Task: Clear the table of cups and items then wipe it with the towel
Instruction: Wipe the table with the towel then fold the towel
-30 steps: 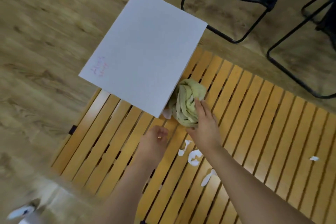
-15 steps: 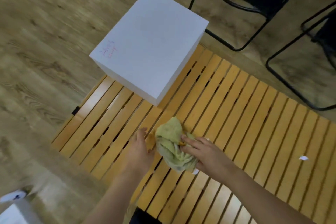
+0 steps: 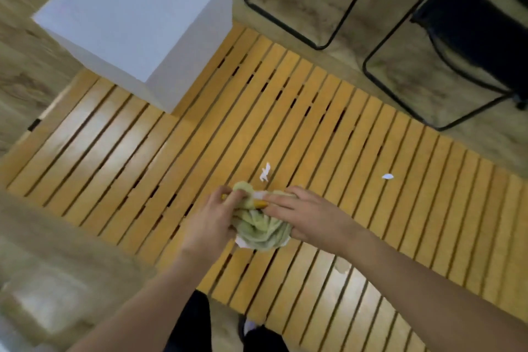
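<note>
Bunched towel (image 3: 261,227) on table (image 3: 314,123), gripped between left hand (image 3: 210,220) and right hand (image 3: 310,216)

The bench (image 3: 314,111) is orange-yellow wood in parallel slats with dark gaps between them. On its far left corner stands a plain white box (image 3: 137,17). The bunched towel (image 3: 261,227) is pale green. Near the towel lie white paper scraps (image 3: 265,172). Beyond the bench, the chairs (image 3: 471,37) are black, on a mottled brown wood-grain floor (image 3: 34,237).
</note>
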The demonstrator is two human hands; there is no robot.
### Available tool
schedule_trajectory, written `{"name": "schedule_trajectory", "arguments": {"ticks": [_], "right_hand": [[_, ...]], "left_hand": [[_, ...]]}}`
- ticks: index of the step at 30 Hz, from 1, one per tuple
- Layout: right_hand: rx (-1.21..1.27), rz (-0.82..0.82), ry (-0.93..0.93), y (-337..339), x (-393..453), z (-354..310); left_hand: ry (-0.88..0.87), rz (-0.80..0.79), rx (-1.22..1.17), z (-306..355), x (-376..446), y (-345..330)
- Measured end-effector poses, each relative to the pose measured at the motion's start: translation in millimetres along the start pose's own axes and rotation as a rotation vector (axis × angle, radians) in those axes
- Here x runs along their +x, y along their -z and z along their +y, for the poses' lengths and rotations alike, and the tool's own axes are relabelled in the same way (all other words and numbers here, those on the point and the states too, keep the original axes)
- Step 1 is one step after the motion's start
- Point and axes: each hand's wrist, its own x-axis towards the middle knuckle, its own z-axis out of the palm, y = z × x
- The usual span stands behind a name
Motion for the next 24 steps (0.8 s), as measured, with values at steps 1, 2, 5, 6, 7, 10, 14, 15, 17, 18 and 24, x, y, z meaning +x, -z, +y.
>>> {"name": "schedule_trajectory", "arguments": {"ticks": [1, 2, 5, 6, 7, 10, 14, 15, 17, 18, 24], "right_hand": [[-0.013, 0.035, -0.002, 9.5, 0.9, 3.4], [-0.022, 0.064, -0.004, 20.0, 5.1, 6.5], [-0.003, 0.160, 0.023, 49.0, 35.7, 11.9], [0.001, 0.186, 0.023, 55.3, 51.0, 10.2], [-0.003, 0.212, 0.011, 58.6, 66.6, 7.3], [-0.014, 0.261, -0.078, 46.7, 109.2, -10.9], [0.012, 0.159, -0.297, -17.4, 131.4, -66.7], [0.045, 0.131, -0.358, -33.5, 132.6, -86.0], [0.121, 0.131, -0.485, -59.5, 133.0, -121.4], [0.148, 0.140, -0.539, -69.1, 132.8, -134.5], [0.217, 0.249, -0.764, -84.2, 130.0, -141.4]], "left_hand": [[-0.009, 0.070, -0.041, 1.1, -0.3, 6.6], [-0.031, 0.150, -0.060, 0.7, 0.9, 16.4], [-0.067, 0.341, 0.033, -13.8, 13.8, 54.3], [-0.058, 0.371, 0.081, -23.9, 20.7, 66.7], [-0.048, 0.390, 0.119, -34.7, 28.1, 77.8], [-0.030, 0.332, 0.205, -69.5, 49.3, 94.7], [0.018, 0.071, 0.013, -100.9, 57.9, 78.3], [0.005, 0.071, -0.076, -103.8, 56.0, 71.7], [-0.084, 0.088, -0.205, -99.8, 48.3, 58.0], [-0.144, 0.067, -0.245, -93.3, 43.1, 51.1], [-0.145, -0.022, -0.345, -68.8, 35.1, 22.6]]}}
